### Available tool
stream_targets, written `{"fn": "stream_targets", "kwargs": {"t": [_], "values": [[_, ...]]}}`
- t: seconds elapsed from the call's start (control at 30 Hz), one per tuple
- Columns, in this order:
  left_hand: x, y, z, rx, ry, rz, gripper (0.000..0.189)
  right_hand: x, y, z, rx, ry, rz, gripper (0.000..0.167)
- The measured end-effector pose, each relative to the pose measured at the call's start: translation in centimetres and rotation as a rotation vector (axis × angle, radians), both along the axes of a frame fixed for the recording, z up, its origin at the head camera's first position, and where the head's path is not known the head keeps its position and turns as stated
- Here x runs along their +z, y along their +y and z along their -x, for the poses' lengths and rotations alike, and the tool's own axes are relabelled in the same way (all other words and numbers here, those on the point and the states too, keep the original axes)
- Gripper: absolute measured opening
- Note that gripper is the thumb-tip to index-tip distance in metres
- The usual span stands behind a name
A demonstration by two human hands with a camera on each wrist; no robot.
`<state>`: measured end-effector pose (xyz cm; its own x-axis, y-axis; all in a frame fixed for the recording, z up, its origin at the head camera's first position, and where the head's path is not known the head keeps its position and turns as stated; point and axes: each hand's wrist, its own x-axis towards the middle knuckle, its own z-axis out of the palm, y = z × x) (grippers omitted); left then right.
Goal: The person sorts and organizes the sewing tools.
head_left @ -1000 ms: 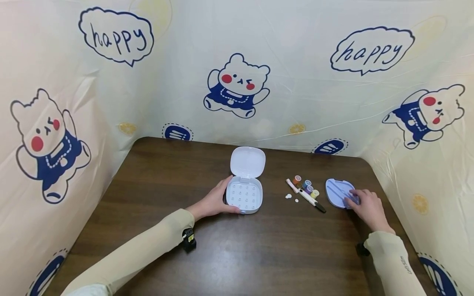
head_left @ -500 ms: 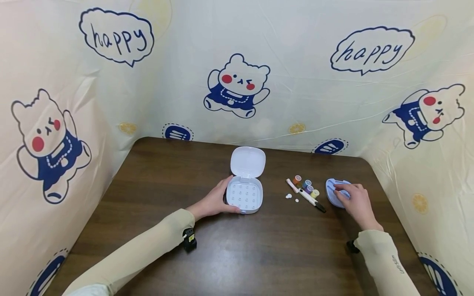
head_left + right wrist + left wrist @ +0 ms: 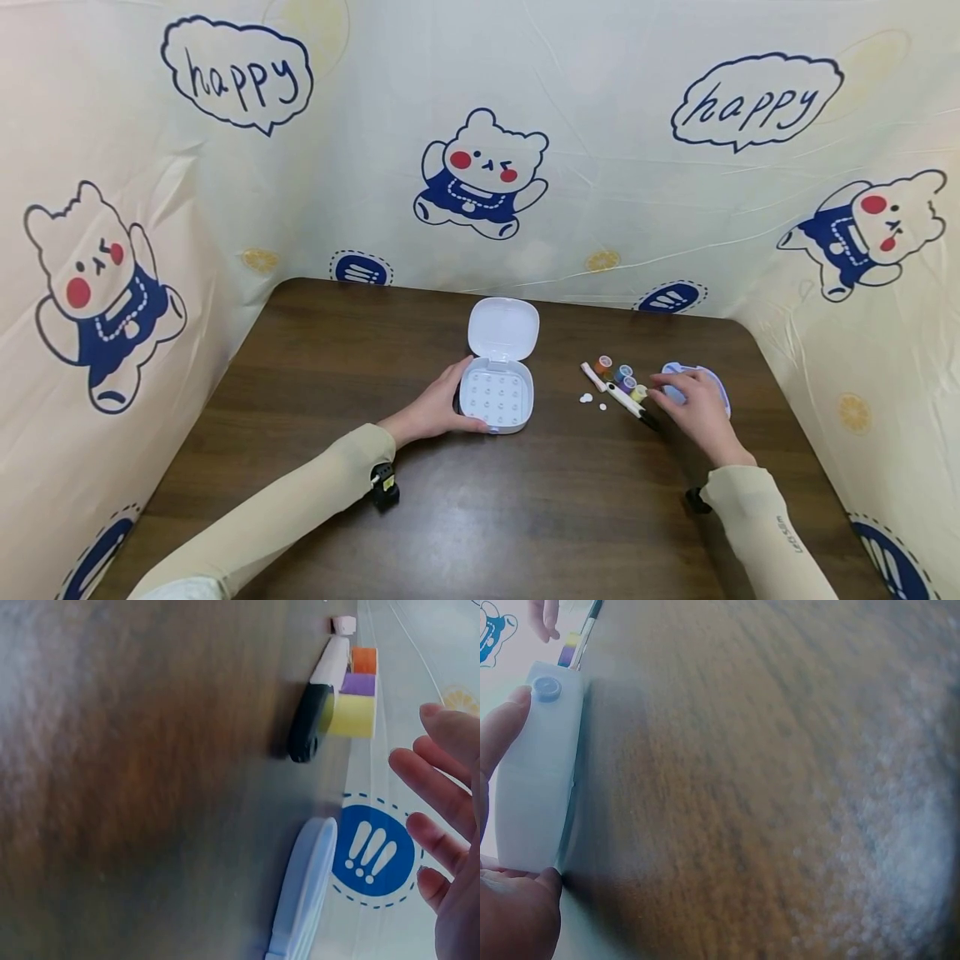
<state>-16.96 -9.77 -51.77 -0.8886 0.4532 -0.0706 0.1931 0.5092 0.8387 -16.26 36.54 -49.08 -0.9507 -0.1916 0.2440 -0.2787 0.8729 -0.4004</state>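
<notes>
One open box [image 3: 497,397] toward far edge of table [image 3: 465,517], left hand [image 3: 435,407] curled round it; right hand [image 3: 701,410] empty, fingers apart, near tray [image 3: 304,885].

The right-wrist frame's edge crops the blue tray [image 3: 304,885] at 6 o'clock; in the head view, your right hand [image 3: 701,412] partly hides it.

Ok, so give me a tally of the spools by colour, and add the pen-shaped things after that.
Orange spool: 1
Blue spool: 1
Purple spool: 1
Yellow spool: 1
Pink-and-white pen-shaped thing: 1
White pen-shaped thing with a black end: 1
Total: 6
</notes>
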Motion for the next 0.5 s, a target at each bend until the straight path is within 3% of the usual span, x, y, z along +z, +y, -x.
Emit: {"fn": "stream_targets", "kwargs": {"t": [0.13,0.5], "values": [[-0.04,-0.01,-0.01,0.0,0.002,-0.004,0.125,-0.15,-0.29,0.07,-0.009,-0.088,0.0,0.036],[0.11,-0.03,-0.05,0.0,-0.005,0.004,0.125,-0.89,-0.53,0.1,-0.007,-0.084,-0.018,0.036]]}}
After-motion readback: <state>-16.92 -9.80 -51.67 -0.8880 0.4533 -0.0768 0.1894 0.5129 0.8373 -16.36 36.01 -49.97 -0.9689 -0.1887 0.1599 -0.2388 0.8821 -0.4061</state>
